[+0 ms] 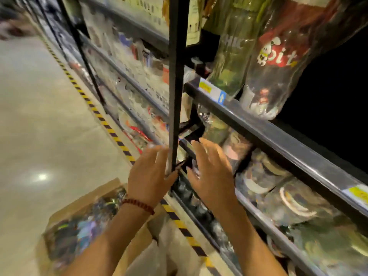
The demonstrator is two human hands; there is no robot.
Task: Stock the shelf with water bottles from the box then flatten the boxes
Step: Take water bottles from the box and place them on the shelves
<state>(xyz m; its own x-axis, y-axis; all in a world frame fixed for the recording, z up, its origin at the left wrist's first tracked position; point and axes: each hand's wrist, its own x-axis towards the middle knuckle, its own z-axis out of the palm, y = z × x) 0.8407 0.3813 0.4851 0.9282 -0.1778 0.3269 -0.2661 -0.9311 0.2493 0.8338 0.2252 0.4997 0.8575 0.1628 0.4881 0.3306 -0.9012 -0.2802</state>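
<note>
My left hand [148, 176], with a red bead bracelet on its wrist, reaches up beside the black shelf post [176, 86], fingers spread and holding nothing. My right hand [211, 172] is open too, fingers apart, just in front of clear bottles [237, 150] lying on the middle shelf [278, 140]. An open cardboard box [79, 200] stands on the floor at the lower left, under my left forearm, with shiny wrapped bottles [79, 232] inside. The picture is blurred by motion.
Large plastic bottles [278, 66] stand on the upper shelf at the right. More stocked shelves [129, 62] run back along the aisle. Yellow-and-black tape [83, 94] lines the shelf base. Pale floor [39, 116] lies to the left. A lower shelf rail [258, 220] crosses beneath my right forearm.
</note>
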